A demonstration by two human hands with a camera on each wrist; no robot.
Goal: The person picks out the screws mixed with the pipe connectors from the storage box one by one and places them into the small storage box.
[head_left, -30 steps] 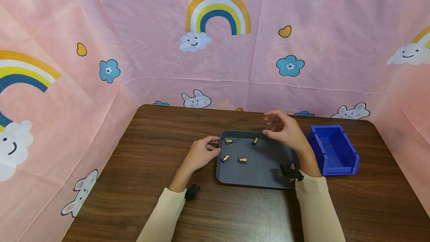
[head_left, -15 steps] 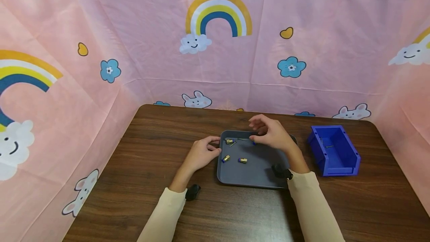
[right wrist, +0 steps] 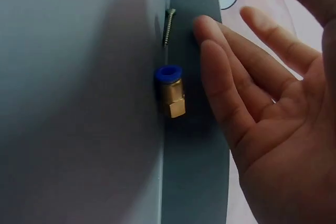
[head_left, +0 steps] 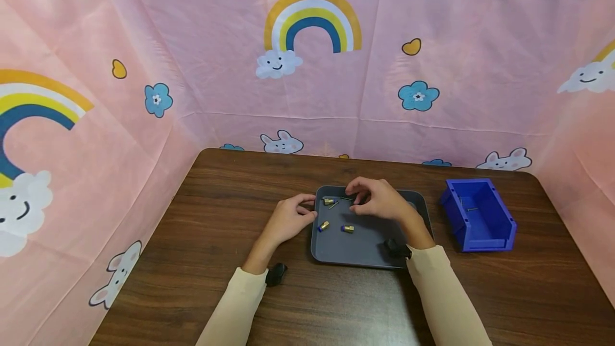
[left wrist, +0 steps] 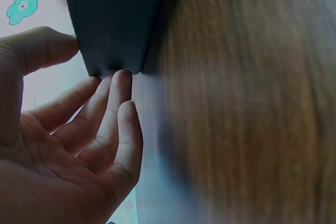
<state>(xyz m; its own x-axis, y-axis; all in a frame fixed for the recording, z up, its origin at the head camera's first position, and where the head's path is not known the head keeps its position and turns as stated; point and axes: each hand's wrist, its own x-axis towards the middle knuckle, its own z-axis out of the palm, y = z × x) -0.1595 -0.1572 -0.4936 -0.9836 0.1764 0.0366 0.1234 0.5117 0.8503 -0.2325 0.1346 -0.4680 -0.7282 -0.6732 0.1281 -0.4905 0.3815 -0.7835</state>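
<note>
My left hand (head_left: 288, 220) rests its fingertips on the left end of a shallow grey tray (head_left: 336, 251); in the left wrist view, the thumb (left wrist: 55, 51) also touches its rim. Over the tray's far side, my right hand (head_left: 381, 202) reaches in with fingers apart and nothing between them. Close by its fingertips lie a screw (right wrist: 168, 28) and a brass push-in fitting (right wrist: 172, 92) with a blue collar. The hand hides that fitting in the head view. Further fittings lie left (head_left: 324, 226) and middle (head_left: 348, 229), another fitting (head_left: 329, 202) in the far left corner beside a screw (head_left: 333, 205).
A blue open-front bin (head_left: 480, 218) stands right of the tray with a few screws (head_left: 472, 209) inside. The brown wooden table (head_left: 230, 191) is backed by a pink printed cloth (head_left: 326, 89). Each wrist wears a black camera.
My right hand has moved left and lower over the tray, from its far right side towards the screws and fitting at the far edge. The left hand has stayed put.
</note>
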